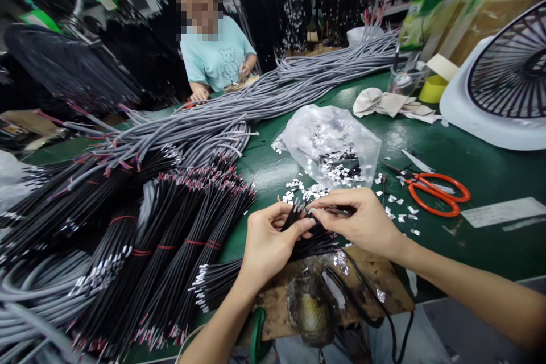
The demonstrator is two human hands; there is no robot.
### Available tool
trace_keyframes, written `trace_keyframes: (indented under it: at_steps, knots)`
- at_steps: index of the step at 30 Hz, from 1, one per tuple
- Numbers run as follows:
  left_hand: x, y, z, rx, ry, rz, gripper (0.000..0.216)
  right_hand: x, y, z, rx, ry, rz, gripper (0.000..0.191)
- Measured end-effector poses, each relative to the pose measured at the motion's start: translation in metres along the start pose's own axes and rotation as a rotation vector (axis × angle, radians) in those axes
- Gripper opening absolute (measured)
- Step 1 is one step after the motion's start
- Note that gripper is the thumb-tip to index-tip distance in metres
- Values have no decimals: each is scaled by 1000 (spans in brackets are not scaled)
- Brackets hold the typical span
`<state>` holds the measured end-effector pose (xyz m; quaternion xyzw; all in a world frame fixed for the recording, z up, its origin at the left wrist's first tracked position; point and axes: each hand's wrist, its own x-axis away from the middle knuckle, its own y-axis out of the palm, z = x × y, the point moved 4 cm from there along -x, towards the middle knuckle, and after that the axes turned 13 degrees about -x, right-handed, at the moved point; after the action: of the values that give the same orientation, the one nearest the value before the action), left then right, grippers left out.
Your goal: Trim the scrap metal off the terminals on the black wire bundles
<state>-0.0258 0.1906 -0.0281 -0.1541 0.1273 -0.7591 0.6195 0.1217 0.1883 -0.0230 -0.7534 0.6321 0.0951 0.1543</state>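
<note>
My left hand [268, 242] is closed round a small bundle of short black cables [309, 242], held just above the near table edge. My right hand [362, 219] pinches one black cable at its tip, right beside the left thumb. Small silver metal clips [307, 190] lie scattered on the green table [469, 159] just beyond my fingers. A clear plastic bag [330, 142] with more clips lies behind them.
Tied bundles of black cables [170, 244] cover the left. Long grey cables [256, 102] run back to a person in a light blue shirt [217, 57]. Orange-handled scissors [435, 190] lie right, a white fan [503, 85] far right. A worn wooden block [375, 284] sits below my hands.
</note>
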Motion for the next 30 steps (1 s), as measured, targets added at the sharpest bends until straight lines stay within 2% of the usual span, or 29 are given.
trace_keyframes:
  at_steps: [6,10,13,15,18,20,25,30]
  knots:
    - [0,0,-1,19,6,-8,11,1,-1,-2,47,-38,33,15]
    - [0,4,-1,-2,58,-194,17,-1,1,-2,86,-44,16,15]
    - [1,6,0,-5,76,-326,27,-2,-3,-5,177,-129,58,19]
    - [0,2,1,-54,98,-282,24,-2,-9,-6,253,-180,134,19]
    - [-2,-7,4,-186,157,-100,18,-2,-15,-5,278,-164,183,13]
    - [-3,-10,5,-229,161,-42,18,-2,-13,-3,241,-115,138,13]
    - [-3,-11,4,-226,116,44,25,-1,-4,-4,262,-54,49,31]
    - [0,-10,2,-260,115,100,24,0,0,-4,301,-52,-29,27]
